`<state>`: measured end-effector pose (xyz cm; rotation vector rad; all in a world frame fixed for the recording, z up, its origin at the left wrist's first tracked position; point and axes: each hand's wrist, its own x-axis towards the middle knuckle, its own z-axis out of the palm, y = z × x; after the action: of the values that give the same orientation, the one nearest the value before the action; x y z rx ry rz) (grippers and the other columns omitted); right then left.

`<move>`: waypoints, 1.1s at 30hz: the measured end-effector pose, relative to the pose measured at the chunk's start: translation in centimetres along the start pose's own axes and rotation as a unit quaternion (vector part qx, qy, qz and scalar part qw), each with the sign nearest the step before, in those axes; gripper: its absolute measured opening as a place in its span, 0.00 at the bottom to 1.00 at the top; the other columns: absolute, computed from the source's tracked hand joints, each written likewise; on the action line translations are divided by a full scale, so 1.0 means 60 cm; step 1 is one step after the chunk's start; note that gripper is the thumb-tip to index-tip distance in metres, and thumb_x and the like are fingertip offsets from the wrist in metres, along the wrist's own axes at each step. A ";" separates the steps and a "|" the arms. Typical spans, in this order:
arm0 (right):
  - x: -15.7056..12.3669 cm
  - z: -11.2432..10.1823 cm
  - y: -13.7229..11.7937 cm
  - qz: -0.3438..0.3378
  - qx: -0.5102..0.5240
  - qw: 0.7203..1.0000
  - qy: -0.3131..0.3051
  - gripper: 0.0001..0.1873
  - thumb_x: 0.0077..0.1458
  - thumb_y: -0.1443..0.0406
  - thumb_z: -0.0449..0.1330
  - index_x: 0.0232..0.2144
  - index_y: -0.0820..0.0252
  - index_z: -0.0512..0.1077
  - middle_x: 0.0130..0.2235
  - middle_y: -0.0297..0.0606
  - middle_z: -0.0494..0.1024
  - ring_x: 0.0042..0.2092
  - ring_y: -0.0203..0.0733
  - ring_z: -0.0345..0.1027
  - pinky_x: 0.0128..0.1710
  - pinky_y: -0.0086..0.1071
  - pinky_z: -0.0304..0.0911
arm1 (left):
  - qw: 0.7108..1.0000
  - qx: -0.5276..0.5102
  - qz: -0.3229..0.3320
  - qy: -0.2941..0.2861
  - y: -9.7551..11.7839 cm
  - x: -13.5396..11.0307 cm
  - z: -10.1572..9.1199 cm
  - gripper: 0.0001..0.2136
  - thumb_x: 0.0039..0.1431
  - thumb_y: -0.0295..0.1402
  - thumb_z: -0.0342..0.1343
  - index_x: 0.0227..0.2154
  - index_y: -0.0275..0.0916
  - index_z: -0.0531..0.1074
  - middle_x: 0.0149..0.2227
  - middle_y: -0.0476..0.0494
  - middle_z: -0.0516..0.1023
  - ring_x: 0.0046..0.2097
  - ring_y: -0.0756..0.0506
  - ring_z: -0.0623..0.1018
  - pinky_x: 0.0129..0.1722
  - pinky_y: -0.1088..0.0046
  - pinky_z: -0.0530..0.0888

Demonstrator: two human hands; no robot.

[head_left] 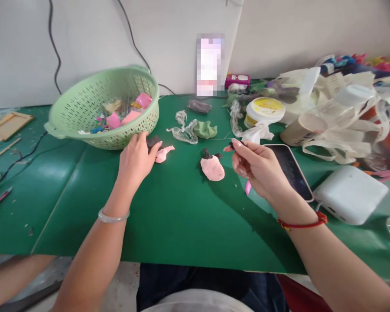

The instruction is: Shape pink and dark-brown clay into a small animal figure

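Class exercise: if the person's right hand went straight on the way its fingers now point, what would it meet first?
Probably the green clay lump, ahead of the right hand and the small clay piece it pinches. The pink clay lump lies below that line, though depth is hard to judge.

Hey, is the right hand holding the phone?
No, the right hand pinches a small piece of dark and pink clay, while the phone lies on the green mat.

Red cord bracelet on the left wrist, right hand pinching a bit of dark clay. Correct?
Wrong wrist: the head view shows the red cord bracelet on the right wrist, not the left. The right hand pinching a bit of dark clay stands as you said.
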<state>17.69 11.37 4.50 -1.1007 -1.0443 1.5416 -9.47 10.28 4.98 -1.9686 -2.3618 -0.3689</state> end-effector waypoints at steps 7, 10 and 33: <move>-0.002 0.002 0.003 0.045 0.027 0.996 -0.066 0.24 0.55 0.46 0.66 0.33 0.62 0.79 0.24 0.34 0.73 0.22 0.31 0.59 0.20 0.28 0.53 | 0.999 0.042 -0.014 0.024 -0.002 0.000 -0.001 0.18 0.67 0.39 0.53 0.55 0.38 0.72 0.49 0.33 0.80 0.48 0.32 0.81 0.42 0.60 0.77; -0.004 0.005 0.003 0.055 0.050 0.994 -0.081 0.24 0.57 0.46 0.63 0.35 0.62 0.79 0.27 0.37 0.76 0.24 0.32 0.61 0.22 0.29 0.58 | 0.996 0.027 0.016 0.083 -0.007 0.001 0.002 0.15 0.64 0.39 0.57 0.51 0.40 0.74 0.47 0.36 0.82 0.46 0.34 0.81 0.40 0.62 0.76; -0.018 0.019 0.011 -0.010 -0.092 0.986 -0.138 0.21 0.56 0.49 0.67 0.29 0.63 0.80 0.29 0.41 0.81 0.26 0.33 0.67 0.27 0.29 0.64 | 0.970 -0.028 0.163 0.178 -0.024 0.006 0.034 0.09 0.62 0.28 0.56 0.43 0.40 0.76 0.47 0.36 0.81 0.46 0.35 0.80 0.41 0.57 0.77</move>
<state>16.64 10.06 4.29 -1.0132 -1.4039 1.6373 -10.68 10.84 2.87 -2.0585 -1.7969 -0.7046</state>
